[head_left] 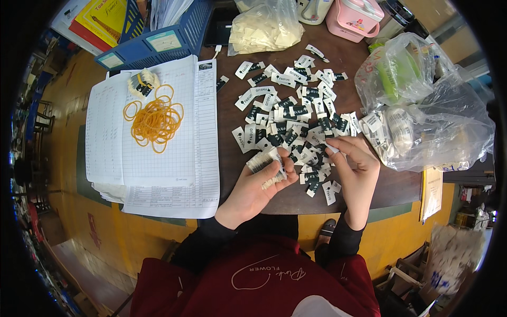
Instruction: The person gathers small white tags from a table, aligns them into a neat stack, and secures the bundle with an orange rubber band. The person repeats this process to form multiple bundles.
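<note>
My left hand (pixel 259 187) grips a neat stack of small white paper tags (pixel 266 165) near the front edge of the dark brown table (pixel 348 63). My right hand (pixel 355 161) pinches a single tag (pixel 331 149) at the near edge of a loose heap of black-and-white tags (pixel 293 113) spread over the table's middle. A few stray tags (pixel 328 190) lie below my right hand. Both forearms wear black sleeves.
Printed sheets (pixel 158 142) carry a pile of orange rubber bands (pixel 154 121) and a banded tag bundle (pixel 141 82). A blue basket (pixel 158 37) stands at the back left. Clear plastic bags (pixel 422 105) of tags crowd the right; another bag (pixel 264 29) and a pink container (pixel 354 18) sit behind.
</note>
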`<state>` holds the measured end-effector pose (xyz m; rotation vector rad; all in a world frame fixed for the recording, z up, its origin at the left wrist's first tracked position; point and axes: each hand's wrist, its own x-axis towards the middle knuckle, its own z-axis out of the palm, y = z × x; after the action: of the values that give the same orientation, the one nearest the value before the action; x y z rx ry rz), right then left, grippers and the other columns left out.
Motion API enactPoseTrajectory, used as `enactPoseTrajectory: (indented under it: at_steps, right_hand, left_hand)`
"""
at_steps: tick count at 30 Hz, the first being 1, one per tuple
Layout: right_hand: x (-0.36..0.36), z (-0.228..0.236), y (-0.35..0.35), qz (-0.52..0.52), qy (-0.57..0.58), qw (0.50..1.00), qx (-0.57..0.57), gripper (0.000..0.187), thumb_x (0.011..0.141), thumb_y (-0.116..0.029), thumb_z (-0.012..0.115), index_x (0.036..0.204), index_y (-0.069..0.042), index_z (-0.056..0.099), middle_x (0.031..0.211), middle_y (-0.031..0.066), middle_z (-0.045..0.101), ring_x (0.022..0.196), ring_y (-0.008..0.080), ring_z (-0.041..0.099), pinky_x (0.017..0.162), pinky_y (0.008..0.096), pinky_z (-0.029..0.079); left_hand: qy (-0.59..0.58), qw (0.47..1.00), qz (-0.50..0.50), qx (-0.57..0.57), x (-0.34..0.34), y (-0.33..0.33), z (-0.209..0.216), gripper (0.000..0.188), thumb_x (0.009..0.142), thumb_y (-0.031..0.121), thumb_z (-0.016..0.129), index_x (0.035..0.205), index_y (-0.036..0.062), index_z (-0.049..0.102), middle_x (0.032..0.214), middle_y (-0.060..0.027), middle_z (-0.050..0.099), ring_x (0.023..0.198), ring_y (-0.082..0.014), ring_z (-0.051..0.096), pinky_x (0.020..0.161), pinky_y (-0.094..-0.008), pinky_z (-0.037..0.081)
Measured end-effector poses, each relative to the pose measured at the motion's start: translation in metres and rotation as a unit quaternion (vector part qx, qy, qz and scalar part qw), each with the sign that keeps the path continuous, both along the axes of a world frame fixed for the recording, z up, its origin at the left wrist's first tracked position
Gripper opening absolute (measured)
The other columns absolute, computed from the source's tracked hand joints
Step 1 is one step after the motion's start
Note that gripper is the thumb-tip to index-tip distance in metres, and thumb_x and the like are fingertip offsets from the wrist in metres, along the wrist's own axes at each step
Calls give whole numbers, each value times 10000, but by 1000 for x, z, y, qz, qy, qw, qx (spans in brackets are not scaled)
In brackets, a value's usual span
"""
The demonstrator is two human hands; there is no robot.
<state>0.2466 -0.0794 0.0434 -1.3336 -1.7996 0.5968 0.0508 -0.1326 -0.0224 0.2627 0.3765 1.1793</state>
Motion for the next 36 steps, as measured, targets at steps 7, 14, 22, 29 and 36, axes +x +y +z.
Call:
enactPoseTrajectory:
  at_steps: [7, 14, 22, 29, 36]
  right_hand:
    - [-10, 0, -2, -74, 59, 994, 53, 266, 767, 77, 743, 1000, -45, 779, 893, 24, 541, 723, 97, 515, 608, 214, 393]
    - [-35, -19, -25, 100, 0, 983, 154, 380, 668, 53, 751, 1024, -75, 786, 1037, 114, 659, 906, 244, 652, 771, 321, 536]
    - [-27, -23, -29, 156, -44, 979, 124, 383, 697, -35, 769, 1078, -72, 771, 1204, 152, 615, 1057, 293, 600, 881, 375, 500]
    - [-26, -20, -36, 128, 79, 989, 5, 295, 761, -22, 778, 1055, -19, 752, 1137, 125, 608, 887, 208, 618, 740, 302, 516]
    - [-32, -24, -38, 48, 99, 994, -11, 208, 796, 85, 728, 997, 28, 729, 928, 69, 626, 807, 130, 590, 673, 238, 464]
  left_hand:
    - [57, 997, -45, 10, -1, 1, 6, 325, 997, 180, 595, 1259, -8, 553, 1164, -136, 635, 1144, -254, 622, 1048, -461, 490]
    - [73, 996, 11, -46, 3, -4, 3, 362, 1001, 176, 589, 1321, 29, 509, 1245, -119, 614, 1202, -241, 595, 1044, -440, 494]
    - [32, 999, 14, -40, 2, -4, -4, 384, 1014, 167, 571, 1366, 49, 474, 1295, -86, 589, 1184, -205, 597, 984, -377, 524]
    - [42, 998, 27, -47, 2, -4, -1, 345, 1000, 121, 592, 1324, 47, 501, 1248, -77, 602, 1125, -178, 610, 951, -348, 535]
    - [62, 998, 13, -13, 5, -4, -3, 382, 971, 105, 638, 1320, 31, 501, 1241, -69, 600, 1135, -171, 603, 973, -349, 522]
